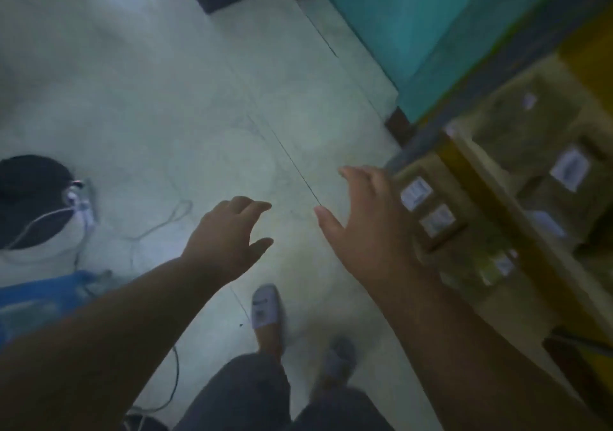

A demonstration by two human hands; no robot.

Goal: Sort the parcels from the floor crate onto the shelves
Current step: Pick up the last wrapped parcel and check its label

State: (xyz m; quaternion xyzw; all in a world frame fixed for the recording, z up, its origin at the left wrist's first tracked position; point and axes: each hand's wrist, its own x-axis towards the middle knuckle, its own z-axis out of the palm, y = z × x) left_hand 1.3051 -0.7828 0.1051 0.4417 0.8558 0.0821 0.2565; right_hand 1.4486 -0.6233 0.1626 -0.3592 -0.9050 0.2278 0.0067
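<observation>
- You are holding your left hand [229, 235] empty at frame centre, fingers loosely spread.
- You are reaching your right hand [368, 221], open and empty, beside the labelled parcels [428, 212] at right.

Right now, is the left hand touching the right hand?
Apart. The head view shows bare floor plainly between the left hand and the right hand.

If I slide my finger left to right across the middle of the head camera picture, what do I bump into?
Black round thing → white cable → left hand → right hand → labelled brown parcels → yellow shelf rail.
</observation>
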